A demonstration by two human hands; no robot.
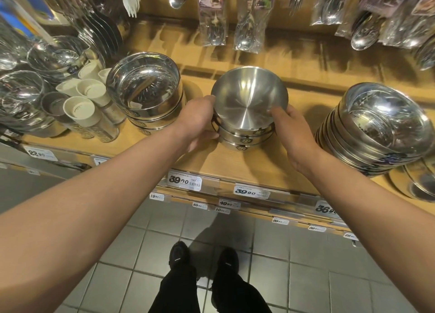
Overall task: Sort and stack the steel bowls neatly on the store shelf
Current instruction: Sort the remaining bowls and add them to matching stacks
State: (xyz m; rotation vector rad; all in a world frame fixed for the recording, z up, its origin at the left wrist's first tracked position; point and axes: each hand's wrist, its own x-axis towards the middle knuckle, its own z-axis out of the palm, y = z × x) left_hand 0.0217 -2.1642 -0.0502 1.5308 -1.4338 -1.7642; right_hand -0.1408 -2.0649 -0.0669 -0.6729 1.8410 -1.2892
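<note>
**Squaring up the middle stack**

I have both hands on the matte steel bowls (249,105) in the middle of the wooden shelf (235,162). My left hand (200,122) wraps the left side of the pile, thumb up at the top rim and fingers curled against the lower bowls. My right hand (292,124) grips the opposite side, thumb tip hooked over the near rim. Holding from two sides lets me nudge the nested bowls until their rims line up, and I judge that is the step I am in: the top bowl sits slightly tilted toward me over the ones beneath.

The pile stands between two others, apart from both: the shiny straight-walled bowls (146,89) to the left and a taller, leaning pile of wide bowls (376,129) to the right. Keeping like with like is why this stack has its own spot, above the price tags (184,179) on the shelf edge. The leaning pile looks like it needs straightening next.
</note>
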